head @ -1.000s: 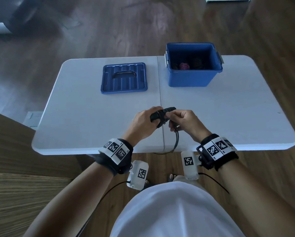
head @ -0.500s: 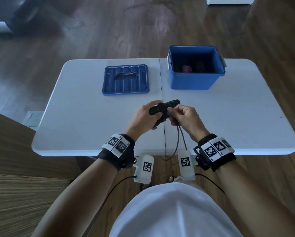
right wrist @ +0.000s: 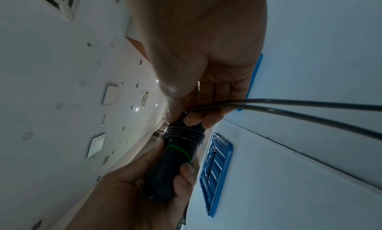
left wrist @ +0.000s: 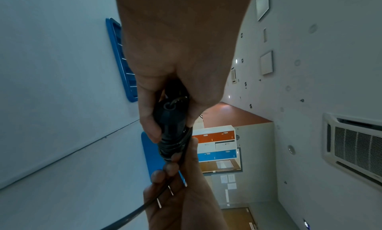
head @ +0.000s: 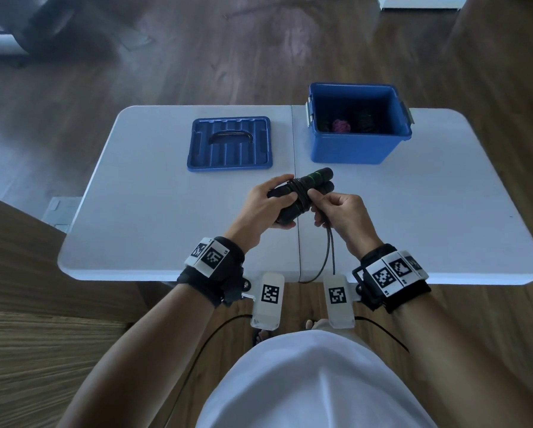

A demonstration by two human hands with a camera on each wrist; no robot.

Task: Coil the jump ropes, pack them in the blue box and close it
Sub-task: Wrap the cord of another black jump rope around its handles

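My left hand grips the two black handles of a jump rope, held side by side above the white table, with cord wound round their middle. A green ring shows on one handle. My right hand pinches the black cord right beside the wraps; the loose doubled cord hangs over the table's near edge. In the left wrist view the handles sit in my curled fingers. The open blue box stands at the back right with a pink coil and dark ropes inside.
The blue lid lies flat, handle up, at the back centre-left of the table, also visible as the lid in the right wrist view. A seam runs down the table's middle. Wooden floor surrounds the table.
Both hands have lifted and moved a little farther over the table with the handles. The right hand has shifted round the bundle with the cord, and the hanging loop is shorter.
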